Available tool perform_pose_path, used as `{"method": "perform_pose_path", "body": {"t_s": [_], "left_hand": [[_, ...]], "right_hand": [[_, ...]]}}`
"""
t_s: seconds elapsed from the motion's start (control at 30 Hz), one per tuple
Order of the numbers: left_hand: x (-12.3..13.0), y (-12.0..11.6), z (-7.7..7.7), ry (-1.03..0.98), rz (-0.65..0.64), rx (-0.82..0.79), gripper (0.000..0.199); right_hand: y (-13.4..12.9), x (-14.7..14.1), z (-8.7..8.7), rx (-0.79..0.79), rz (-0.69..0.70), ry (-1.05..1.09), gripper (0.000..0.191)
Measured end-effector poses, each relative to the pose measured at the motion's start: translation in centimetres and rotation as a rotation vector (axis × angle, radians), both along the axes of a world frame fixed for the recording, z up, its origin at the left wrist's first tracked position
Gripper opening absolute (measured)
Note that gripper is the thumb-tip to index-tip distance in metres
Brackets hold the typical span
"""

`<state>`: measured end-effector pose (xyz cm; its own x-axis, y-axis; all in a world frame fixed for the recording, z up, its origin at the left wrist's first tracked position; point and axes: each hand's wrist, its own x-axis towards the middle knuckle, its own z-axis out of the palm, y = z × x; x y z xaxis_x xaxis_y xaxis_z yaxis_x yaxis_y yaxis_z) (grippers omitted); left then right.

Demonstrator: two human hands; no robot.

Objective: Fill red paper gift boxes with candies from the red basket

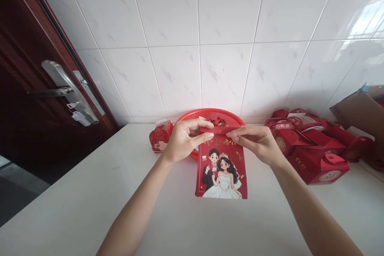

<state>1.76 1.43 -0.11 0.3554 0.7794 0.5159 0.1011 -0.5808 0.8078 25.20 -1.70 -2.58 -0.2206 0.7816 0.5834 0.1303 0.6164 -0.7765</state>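
A flat red paper gift bag (221, 172) hangs upright in front of me, printed with a cartoon bride and groom and gold lettering. My left hand (188, 138) pinches its top left corner between thumb and fingers. At the top right, my right hand (255, 142) grips the same folded upper edge. Behind the bag stands a round red plastic basket (186, 118) with small wrapped pieces (218, 122) in it; the bag and my hands cover part of it. Fingers hide some of the lettering.
A small red box (159, 138) sits left of the basket on the white tabletop (114, 192). Several red gift boxes (315, 164) are heaped at the right, beside a brown cardboard box (357, 112). A tiled wall (174, 76) rises behind, and a dark door (33, 100) is at left.
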Motion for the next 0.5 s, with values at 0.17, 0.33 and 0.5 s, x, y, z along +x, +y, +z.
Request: {"method": "perform_pose_path", "body": {"t_s": [0.17, 0.33, 0.5], "left_hand": [[0.03, -0.06, -0.07, 0.023, -0.001, -0.007, 0.031], [-0.11, 0.09, -0.14, 0.044, 0.029, -0.028, 0.028], [-0.2, 0.1, -0.16, 0.037, 0.034, -0.065, 0.032]], "right_hand": [[-0.29, -0.08, 0.4, -0.032, 0.023, 0.011, 0.012], [-0.56, -0.4, 0.82, -0.108, 0.053, 0.057, 0.014], [-0.54, -0.9, 0.74, -0.183, 0.04, 0.171, 0.025]]}}
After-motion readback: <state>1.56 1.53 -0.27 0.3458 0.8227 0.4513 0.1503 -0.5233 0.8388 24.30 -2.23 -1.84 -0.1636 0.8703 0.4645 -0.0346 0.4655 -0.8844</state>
